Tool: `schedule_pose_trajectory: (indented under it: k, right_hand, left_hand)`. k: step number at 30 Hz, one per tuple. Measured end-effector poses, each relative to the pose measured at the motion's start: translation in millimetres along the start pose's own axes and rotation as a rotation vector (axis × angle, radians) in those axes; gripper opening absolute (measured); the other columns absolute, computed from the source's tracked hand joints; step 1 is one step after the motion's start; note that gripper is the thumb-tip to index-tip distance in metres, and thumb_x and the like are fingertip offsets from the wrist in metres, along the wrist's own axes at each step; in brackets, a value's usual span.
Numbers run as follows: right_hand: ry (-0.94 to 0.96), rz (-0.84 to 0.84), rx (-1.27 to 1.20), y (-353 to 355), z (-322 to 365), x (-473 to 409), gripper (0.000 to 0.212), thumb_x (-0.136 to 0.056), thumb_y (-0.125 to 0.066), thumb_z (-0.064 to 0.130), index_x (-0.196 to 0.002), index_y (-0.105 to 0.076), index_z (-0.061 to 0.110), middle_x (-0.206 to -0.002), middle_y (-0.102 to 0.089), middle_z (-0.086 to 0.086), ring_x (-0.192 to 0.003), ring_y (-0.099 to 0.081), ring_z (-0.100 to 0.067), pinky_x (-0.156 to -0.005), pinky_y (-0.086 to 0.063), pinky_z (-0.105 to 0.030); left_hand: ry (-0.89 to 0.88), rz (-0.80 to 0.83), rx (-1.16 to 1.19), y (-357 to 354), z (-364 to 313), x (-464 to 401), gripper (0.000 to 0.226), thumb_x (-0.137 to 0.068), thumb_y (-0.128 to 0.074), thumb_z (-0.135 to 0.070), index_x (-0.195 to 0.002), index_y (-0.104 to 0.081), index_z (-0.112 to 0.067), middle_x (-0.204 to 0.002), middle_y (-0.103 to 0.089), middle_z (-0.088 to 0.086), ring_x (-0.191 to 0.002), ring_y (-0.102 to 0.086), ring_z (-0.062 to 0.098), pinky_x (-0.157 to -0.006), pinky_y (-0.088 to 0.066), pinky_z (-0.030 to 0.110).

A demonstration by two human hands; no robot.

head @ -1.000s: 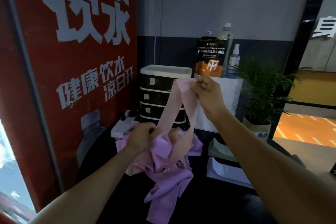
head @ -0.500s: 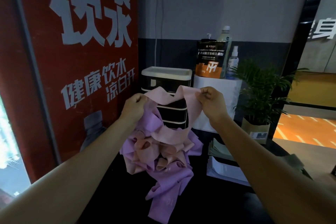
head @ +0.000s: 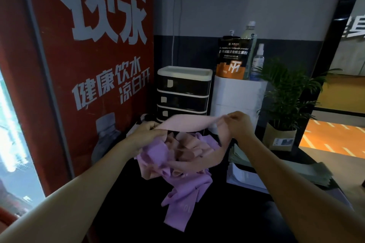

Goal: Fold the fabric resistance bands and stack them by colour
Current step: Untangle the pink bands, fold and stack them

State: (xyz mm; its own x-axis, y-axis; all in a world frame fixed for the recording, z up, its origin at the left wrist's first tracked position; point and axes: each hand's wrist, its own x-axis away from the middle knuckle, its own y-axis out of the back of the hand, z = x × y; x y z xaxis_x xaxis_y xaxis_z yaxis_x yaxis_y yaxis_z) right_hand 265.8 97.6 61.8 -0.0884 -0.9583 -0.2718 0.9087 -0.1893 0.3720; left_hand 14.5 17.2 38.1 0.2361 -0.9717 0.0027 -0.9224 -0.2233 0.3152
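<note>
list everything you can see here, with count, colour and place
pink band: one, pale pink, stretched between both hands
band heap: count unclear, purple and pink, tangled on the dark table
drawer unit: one, black and white, behind the heap
white box: one, right of the drawers
pouch: one, black and orange, on the box
bottles: at least two, clear, beside the pouch
plant: one, green, far right
papers: white, right of the heap
red panel: one, left
left hand: gripping the band
right hand: pinching the band
</note>
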Motion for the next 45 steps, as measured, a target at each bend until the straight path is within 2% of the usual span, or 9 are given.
schedule_pose_trajectory:
  k: [4, 12, 16, 20, 23, 27, 30, 37, 45]
  right_hand:
    - [0.138, 0.209, 0.235, -24.7, -10.3, 18.6, 0.017, -0.088, -0.056, 0.005, -0.099, -0.067, -0.001, -0.103, -0.067, -0.016, -0.098, -0.061, -0.029, -0.068, -0.036, -0.018]
    - [0.482, 0.665, 0.331, -64.3, 8.7, 69.8, 0.037, -0.075, -0.073, 0.039, -0.104, -0.062, 0.02, -0.097, -0.06, 0.006, -0.085, -0.056, -0.008, -0.074, -0.046, -0.019]
    - [0.449, 0.548, 0.262, -70.8, 4.8, 69.2, 0.008, -0.089, -0.057, 0.017, -0.085, -0.06, 0.011, -0.072, -0.058, 0.002, -0.065, -0.053, -0.012, -0.062, -0.041, -0.025]
    - [0.178, 0.406, -0.095, -63.8, 7.7, 53.7, 0.017, -0.09, -0.057, 0.008, -0.085, -0.062, -0.008, -0.068, -0.06, -0.02, -0.059, -0.051, -0.019, -0.054, -0.041, -0.031]
    - [0.011, 0.387, -0.294, -57.0, 8.1, 50.7, 0.012, -0.091, -0.056, 0.006, -0.083, -0.065, 0.002, -0.05, -0.052, -0.002, -0.041, -0.044, -0.009, -0.039, -0.034, -0.02]
    - [-0.058, 0.38, -0.432, -52.5, 9.6, 51.9, 0.01, -0.088, -0.062, 0.007, -0.081, -0.066, 0.002, -0.068, -0.056, -0.009, -0.068, -0.049, -0.022, -0.059, -0.041, -0.031]
    - [-0.121, 0.327, -0.477, -46.7, 8.9, 49.9, 0.013, -0.084, -0.067, 0.009, -0.071, -0.064, 0.009, -0.071, -0.058, -0.015, -0.072, -0.049, -0.027, -0.067, -0.041, -0.037]
    - [-0.118, 0.351, -0.508, -53.4, 11.7, 53.5, 0.015, -0.086, -0.066, 0.011, -0.071, -0.066, 0.008, -0.078, -0.066, -0.018, -0.076, -0.062, -0.032, -0.071, -0.054, -0.038]
    - [-0.153, 0.126, -0.573, -36.5, 19.8, 30.8, 0.021, -0.098, -0.045, 0.01, -0.082, -0.057, 0.006, -0.083, -0.061, -0.019, -0.08, -0.061, -0.029, -0.073, -0.056, -0.041]
  left_hand:
    - [0.106, -0.002, 0.245, -9.5, 5.1, 3.3, 0.048, -0.071, -0.071, -0.021, -0.115, -0.06, -0.009, -0.11, -0.066, 0.016, -0.105, -0.062, 0.031, -0.099, -0.047, 0.046]
    - [0.182, -0.079, 0.741, -32.5, -17.2, 7.3, 0.013, -0.094, -0.05, -0.003, -0.082, -0.056, -0.004, -0.079, -0.059, 0.015, -0.073, -0.056, 0.023, -0.069, -0.048, 0.037]
    - [0.153, 0.094, 0.797, -31.5, -22.2, 9.7, 0.01, -0.091, -0.054, -0.008, -0.091, -0.061, -0.002, -0.083, -0.066, 0.012, -0.075, -0.063, 0.019, -0.068, -0.056, 0.032]
    - [-0.019, 0.19, 0.363, -27.7, -4.6, 15.9, 0.024, -0.084, -0.065, -0.01, -0.108, -0.059, -0.01, -0.095, -0.068, 0.005, -0.087, -0.065, 0.014, -0.079, -0.054, 0.025]
    - [-0.053, 0.208, 0.15, -31.5, 15.3, 18.8, 0.024, -0.078, -0.074, -0.014, -0.101, -0.066, -0.016, -0.098, -0.071, 0.006, -0.09, -0.066, 0.017, -0.083, -0.052, 0.031]
    - [-0.061, 0.052, 0.066, -35.8, 28.1, 12.5, 0.007, -0.087, -0.062, -0.01, -0.09, -0.064, -0.017, -0.087, -0.063, 0.006, -0.088, -0.057, 0.022, -0.068, -0.046, 0.022]
    - [-0.087, -0.232, -0.283, -31.1, 31.5, 2.0, 0.036, -0.078, -0.073, -0.021, -0.108, -0.055, -0.016, -0.106, -0.05, 0.005, -0.094, -0.055, 0.022, -0.076, -0.046, 0.025]
    - [-0.288, 0.031, -0.142, -56.9, 17.3, 18.0, 0.047, -0.068, -0.076, -0.048, -0.102, -0.053, -0.026, -0.104, -0.059, -0.01, -0.097, -0.059, 0.009, -0.083, -0.049, 0.027]
    - [-0.266, 0.021, -0.057, -37.8, 18.8, 15.1, 0.01, -0.094, -0.053, -0.017, -0.088, -0.062, -0.018, -0.077, -0.065, 0.002, -0.076, -0.06, 0.015, -0.07, -0.047, 0.027]
